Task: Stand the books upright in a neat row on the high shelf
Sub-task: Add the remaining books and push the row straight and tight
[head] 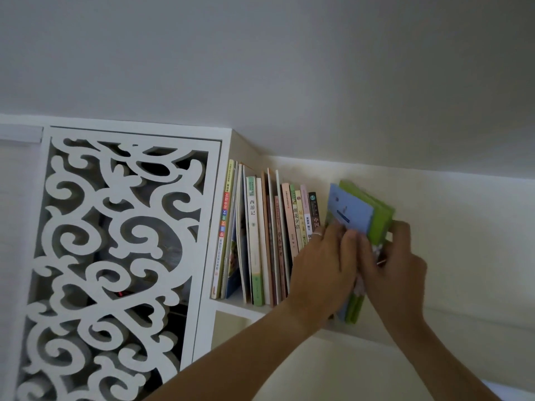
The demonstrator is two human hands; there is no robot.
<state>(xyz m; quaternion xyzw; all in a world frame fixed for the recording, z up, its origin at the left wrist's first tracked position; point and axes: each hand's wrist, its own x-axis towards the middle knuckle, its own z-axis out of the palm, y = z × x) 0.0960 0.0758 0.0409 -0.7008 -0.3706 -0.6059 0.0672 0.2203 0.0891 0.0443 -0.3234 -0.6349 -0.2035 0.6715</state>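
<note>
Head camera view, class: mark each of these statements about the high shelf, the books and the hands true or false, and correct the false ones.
1. Both hands, left hand and right hand, hold the small stack of blue and green books. True.
2. The row of upright books stands right of that stack. False: left of it.
3. A white carved fretwork panel is left of the white high shelf. True.
4. The stack lies flat. False: it is roughly upright, tilted.

matt white painted shelf (231, 306), glossy paper book covers (351, 211) (blue and green), smooth carved white fretwork panel (115, 241).
</note>
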